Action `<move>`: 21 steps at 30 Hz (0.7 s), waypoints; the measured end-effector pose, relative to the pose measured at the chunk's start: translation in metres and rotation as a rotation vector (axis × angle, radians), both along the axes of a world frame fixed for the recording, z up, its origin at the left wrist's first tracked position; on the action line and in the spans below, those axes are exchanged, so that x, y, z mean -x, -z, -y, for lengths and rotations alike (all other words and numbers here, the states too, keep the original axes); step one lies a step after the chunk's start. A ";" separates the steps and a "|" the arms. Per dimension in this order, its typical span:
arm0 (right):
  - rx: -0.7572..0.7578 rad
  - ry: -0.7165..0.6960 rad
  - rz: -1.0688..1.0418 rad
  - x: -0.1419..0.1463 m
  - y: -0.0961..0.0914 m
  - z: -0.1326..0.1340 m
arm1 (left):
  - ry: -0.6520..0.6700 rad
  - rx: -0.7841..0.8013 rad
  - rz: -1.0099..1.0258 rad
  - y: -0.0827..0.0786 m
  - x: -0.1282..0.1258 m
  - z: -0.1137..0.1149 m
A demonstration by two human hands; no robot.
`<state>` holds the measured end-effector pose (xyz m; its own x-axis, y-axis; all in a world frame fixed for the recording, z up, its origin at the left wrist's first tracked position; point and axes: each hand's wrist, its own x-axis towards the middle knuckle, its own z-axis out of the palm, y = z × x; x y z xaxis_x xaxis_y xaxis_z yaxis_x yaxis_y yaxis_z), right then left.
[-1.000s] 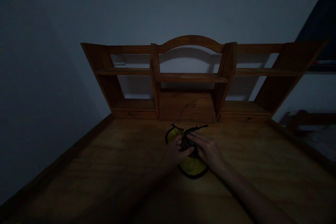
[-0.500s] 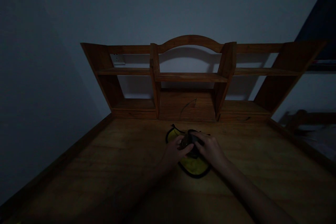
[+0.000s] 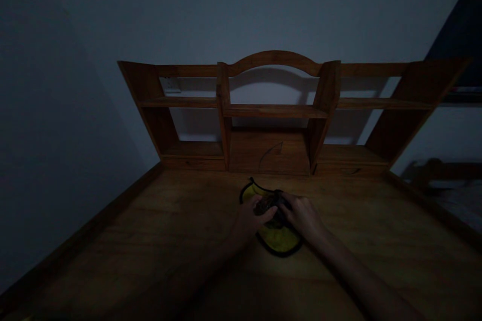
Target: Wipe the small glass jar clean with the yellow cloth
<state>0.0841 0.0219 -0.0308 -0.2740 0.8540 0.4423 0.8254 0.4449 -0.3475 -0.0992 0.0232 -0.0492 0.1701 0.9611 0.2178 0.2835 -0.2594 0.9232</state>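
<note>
The room is dim. A yellow cloth with a black border [image 3: 276, 241] lies on the wooden desk [image 3: 150, 241], near its back. Over the cloth my left hand [image 3: 250, 220] and my right hand [image 3: 303, 215] meet, both with fingers curled round a small dark object [image 3: 271, 206] held between them. It looks like folded dark glasses, but the light is too low to be sure. The hands hide most of it and the middle of the cloth.
A wooden hutch with open shelves and an arched top [image 3: 274, 110] stands at the back of the desk against a pale wall. A raised wooden rim runs along the desk's left edge [image 3: 75, 251] and right edge [image 3: 433, 205]. Dark furniture shows at far right.
A thin dark arm that stuck out to the right of the object a second ago is now folded in. Both hands have closed tighter round the object.
</note>
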 end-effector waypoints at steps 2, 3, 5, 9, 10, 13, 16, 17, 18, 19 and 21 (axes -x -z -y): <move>0.006 -0.052 -0.052 0.000 0.001 0.000 | -0.007 -0.003 0.010 0.002 -0.001 0.000; 0.005 -0.073 -0.076 0.001 0.001 0.000 | -0.013 -0.003 0.014 0.003 -0.001 0.000; 0.001 -0.121 -0.120 0.001 0.001 0.000 | -0.021 0.000 0.011 0.002 -0.002 0.001; 0.010 -0.275 -0.224 0.004 -0.004 0.002 | -0.014 -0.029 -0.021 0.002 -0.002 0.002; 0.014 -0.318 -0.247 0.004 -0.005 0.003 | -0.008 -0.048 -0.028 0.002 -0.001 0.002; 0.023 -0.401 -0.287 0.005 -0.009 0.005 | 0.006 -0.094 -0.037 0.001 -0.001 0.003; 0.024 -0.401 -0.295 0.005 -0.009 0.006 | 0.014 -0.109 -0.042 -0.004 -0.001 0.007; 0.020 -0.390 -0.288 0.004 -0.009 0.006 | 0.020 -0.113 -0.048 -0.006 -0.001 0.008; 0.011 -0.375 -0.276 0.003 -0.009 0.006 | 0.024 -0.121 -0.056 -0.008 -0.002 0.009; 0.001 -0.361 -0.257 0.003 -0.009 0.006 | 0.025 -0.131 -0.065 -0.010 -0.002 0.010; -0.026 -0.337 -0.213 0.002 -0.008 0.006 | 0.032 -0.145 -0.083 -0.013 -0.002 0.011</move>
<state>0.0825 0.0159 -0.0223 -0.4368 0.7195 0.5399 0.5424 0.6895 -0.4801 -0.0977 0.0117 -0.0364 0.2235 0.9143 0.3377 0.3466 -0.3984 0.8492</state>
